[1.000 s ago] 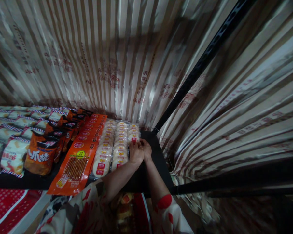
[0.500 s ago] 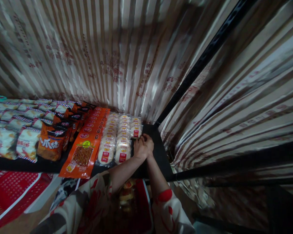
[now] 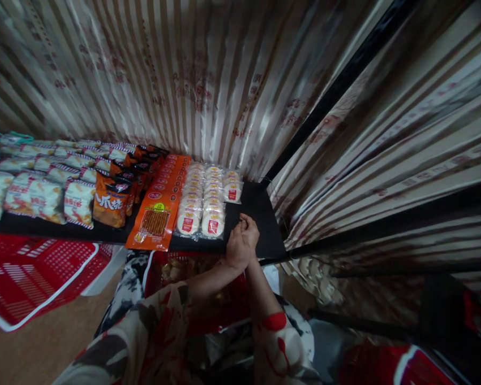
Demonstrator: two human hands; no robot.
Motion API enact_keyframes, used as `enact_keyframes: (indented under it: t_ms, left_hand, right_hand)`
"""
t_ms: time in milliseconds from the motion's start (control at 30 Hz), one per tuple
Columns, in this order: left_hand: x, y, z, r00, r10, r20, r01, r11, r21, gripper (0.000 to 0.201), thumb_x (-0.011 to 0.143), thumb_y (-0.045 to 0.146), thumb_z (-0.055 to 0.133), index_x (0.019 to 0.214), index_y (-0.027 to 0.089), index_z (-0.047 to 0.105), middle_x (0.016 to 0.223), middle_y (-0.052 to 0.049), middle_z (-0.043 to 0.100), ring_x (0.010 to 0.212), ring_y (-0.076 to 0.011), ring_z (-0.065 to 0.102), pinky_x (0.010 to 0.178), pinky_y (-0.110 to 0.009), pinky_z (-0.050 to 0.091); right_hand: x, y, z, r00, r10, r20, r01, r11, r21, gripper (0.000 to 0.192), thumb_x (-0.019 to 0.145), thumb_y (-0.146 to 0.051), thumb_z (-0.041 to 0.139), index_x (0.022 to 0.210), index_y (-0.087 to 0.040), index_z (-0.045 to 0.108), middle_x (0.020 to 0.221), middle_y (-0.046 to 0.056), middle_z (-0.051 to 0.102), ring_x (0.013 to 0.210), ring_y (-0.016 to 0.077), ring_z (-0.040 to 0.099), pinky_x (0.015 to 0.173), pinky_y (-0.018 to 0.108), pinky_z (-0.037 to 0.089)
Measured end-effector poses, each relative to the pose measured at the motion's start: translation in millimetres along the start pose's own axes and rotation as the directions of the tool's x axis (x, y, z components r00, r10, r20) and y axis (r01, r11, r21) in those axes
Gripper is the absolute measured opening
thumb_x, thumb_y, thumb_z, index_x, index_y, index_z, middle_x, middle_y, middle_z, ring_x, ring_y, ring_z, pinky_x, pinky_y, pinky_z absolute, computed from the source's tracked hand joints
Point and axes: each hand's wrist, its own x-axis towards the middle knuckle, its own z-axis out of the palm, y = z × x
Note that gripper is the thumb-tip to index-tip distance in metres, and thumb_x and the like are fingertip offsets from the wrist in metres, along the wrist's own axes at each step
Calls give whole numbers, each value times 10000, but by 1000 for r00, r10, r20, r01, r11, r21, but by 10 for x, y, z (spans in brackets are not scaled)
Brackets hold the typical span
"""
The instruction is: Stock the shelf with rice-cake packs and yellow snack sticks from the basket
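My left hand (image 3: 238, 248) and my right hand (image 3: 251, 232) are pressed together over the black shelf (image 3: 260, 208), near its front edge. Both have curled fingers; anything between them is hidden. Beyond my fingers lies a short row of clear-wrapped round white cakes (image 3: 232, 193) with red labels. To the left, two longer rows of the same cakes (image 3: 213, 224) run from back to front. Alongside them lies a flat orange packet (image 3: 155, 220) with brown sticks showing through its window.
Orange-and-black snack bags (image 3: 109, 206) and white snack bags (image 3: 34, 198) fill the shelf's left side. Below are a red basket (image 3: 36, 272) and another red basket (image 3: 147, 278) holding packaged food. A black post (image 3: 304, 139) rises at the corner before a striped curtain (image 3: 208, 80).
My joined hands have drawn back from the short row of cakes toward the shelf's front edge. The view has shifted, showing more of the baskets below. The cake rows look the same.
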Motion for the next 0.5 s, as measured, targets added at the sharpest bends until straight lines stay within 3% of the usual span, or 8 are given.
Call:
enact_keyframes:
  t_ms: [200,433,500]
  left_hand:
    - [-454,-266,-143,995,96,23,-97,995,26,459,897,220,298,1328,150,440,1334,-127,505,1241,-208,461,1077,-322,342]
    - [-939,-649,-408,966,252,51,-252,968,9,475,898,243,278,1323,93,429,1348,-166,487,1279,-227,422,1105,-400,311]
    - [-1060,-779,-498,962,260,85,-260,965,-3,476,902,252,286,1335,103,416,1368,-155,470,1295,-218,405,1113,-394,300]
  right_hand:
    - [-476,-84,-36,999,-17,-38,19,998,51,376,776,-212,402,1068,-162,634,1019,83,638,927,175,587,863,294,461]
    - [-1081,-51,26,987,-100,-122,118,981,151,303,777,-305,421,934,-168,641,925,75,638,864,192,581,823,350,481]
    - [-1275,19,85,995,-70,-66,80,985,154,299,781,-305,408,925,-180,638,919,72,644,884,194,585,843,353,480]
